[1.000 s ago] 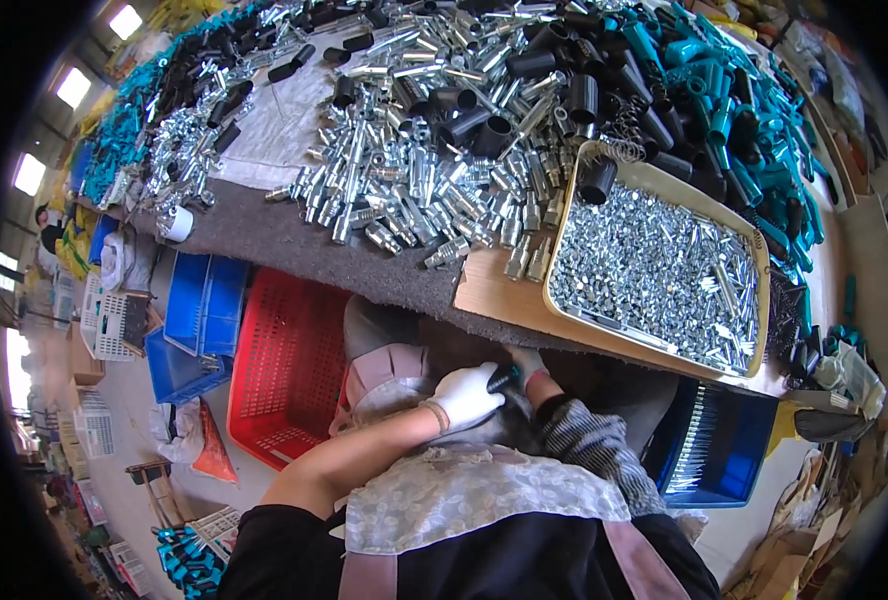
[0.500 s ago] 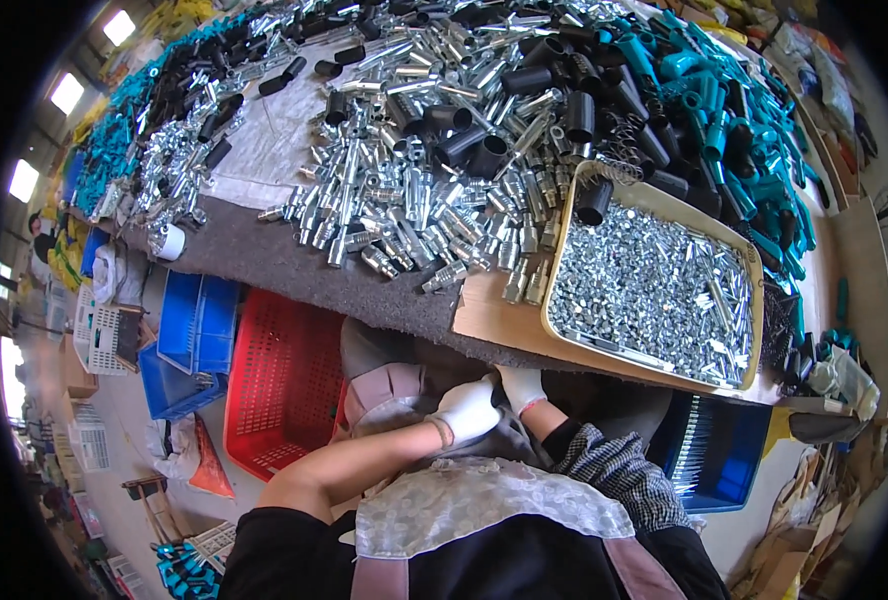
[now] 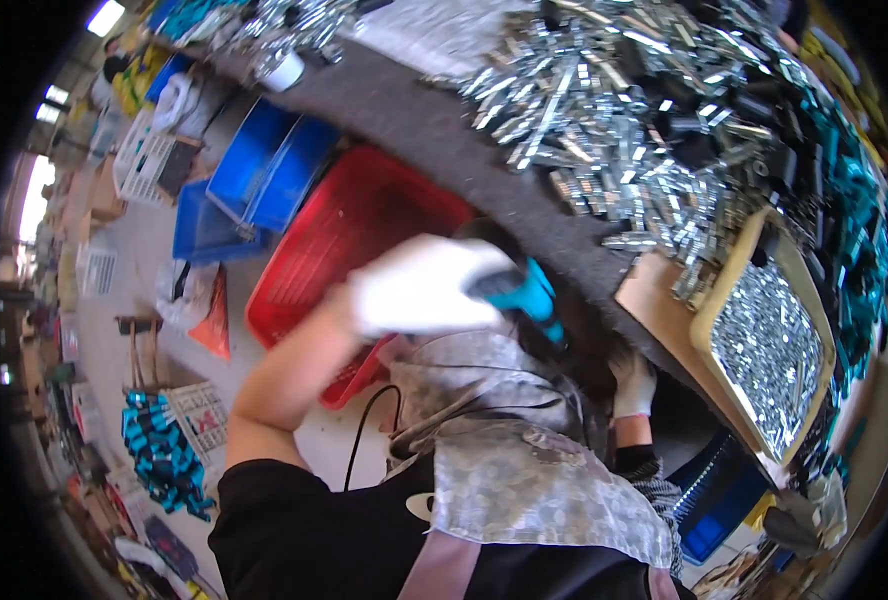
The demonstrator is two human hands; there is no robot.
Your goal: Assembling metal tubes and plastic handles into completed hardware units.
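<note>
My left hand [image 3: 424, 285], in a white glove and smeared by motion, is raised in front of the red basket [image 3: 314, 250]. Its fingers are closed round a teal and black tool [image 3: 532, 298], whose exact kind the blur hides. The tool's narrow teal end points down over my lap. My right hand [image 3: 632, 385], gloved with darkened fingers, is low under the table's front edge, right of the apron [image 3: 544, 480]. Shadow and blur hide its fingers, so whether it holds something does not show.
Shiny metal fittings [image 3: 654, 190] lie heaped on the table's dark mat [image 3: 414, 120]. A tan tray [image 3: 709, 330] of small metal pieces stands at the right. Blue bins [image 3: 264, 170] are at the left; another blue bin [image 3: 709, 530] is lower right. Teal tools [image 3: 159, 450] lie piled lower left.
My left hand has lifted up and left from beside my right hand, bringing the teal and black tool into view. The hands are now apart. The whole view has swung left and tilted.
</note>
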